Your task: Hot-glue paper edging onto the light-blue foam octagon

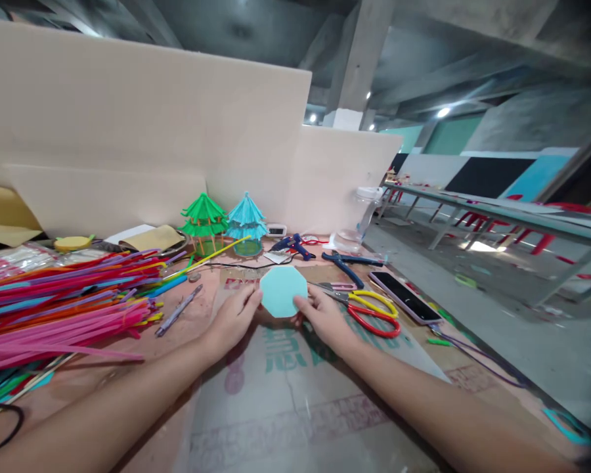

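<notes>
A light blue octagonal foam piece (283,291) stands tilted up from the table between both hands. My left hand (236,316) grips its left edge with thumb and fingers. My right hand (325,316) grips its right edge the same way. Behind it stand two small pagoda models made of straws, a green pagoda (204,220) and a blue pagoda (247,222).
A big heap of coloured straws (64,295) lies at the left. Yellow scissors (372,301), red scissors (374,323), blue pliers (347,263), a blue glue gun (293,246) and a phone (406,297) lie to the right. Cardboard walls (142,125) close off the back. The table's edge (473,355) runs along the right.
</notes>
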`<state>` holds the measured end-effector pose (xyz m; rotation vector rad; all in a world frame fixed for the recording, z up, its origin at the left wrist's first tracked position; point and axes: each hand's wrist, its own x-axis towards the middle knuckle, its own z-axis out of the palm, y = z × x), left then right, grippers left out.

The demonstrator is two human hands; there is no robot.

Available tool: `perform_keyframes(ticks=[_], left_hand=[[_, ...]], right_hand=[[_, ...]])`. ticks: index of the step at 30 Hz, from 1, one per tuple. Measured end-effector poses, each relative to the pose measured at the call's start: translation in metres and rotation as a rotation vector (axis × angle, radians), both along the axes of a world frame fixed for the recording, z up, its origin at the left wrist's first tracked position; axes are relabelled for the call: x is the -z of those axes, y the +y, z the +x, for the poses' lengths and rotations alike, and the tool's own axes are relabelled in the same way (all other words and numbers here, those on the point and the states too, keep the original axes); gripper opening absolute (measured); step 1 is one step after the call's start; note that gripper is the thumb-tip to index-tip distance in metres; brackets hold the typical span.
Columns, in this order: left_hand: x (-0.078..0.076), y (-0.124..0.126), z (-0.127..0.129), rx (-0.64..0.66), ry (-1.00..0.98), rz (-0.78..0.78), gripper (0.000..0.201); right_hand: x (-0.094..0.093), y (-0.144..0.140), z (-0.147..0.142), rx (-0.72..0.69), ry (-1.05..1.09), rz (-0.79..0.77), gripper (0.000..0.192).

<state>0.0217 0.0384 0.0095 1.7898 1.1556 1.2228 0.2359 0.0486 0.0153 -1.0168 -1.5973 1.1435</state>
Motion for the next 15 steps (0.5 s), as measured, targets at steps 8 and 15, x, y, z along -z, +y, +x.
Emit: perform_keyframes(ticks=[8, 15], left_hand=[[0.009, 0.003, 0.005, 0.013, -0.005, 0.032, 0.045], [0.009, 0.006, -0.006, -0.121, 0.056, 0.131, 0.034]], right_hand=[[0.008, -0.009, -0.005, -0.03, -0.063, 0.02, 0.036], [0.006, -0.01, -0.003, 0.027, -0.113, 0.078, 0.032]])
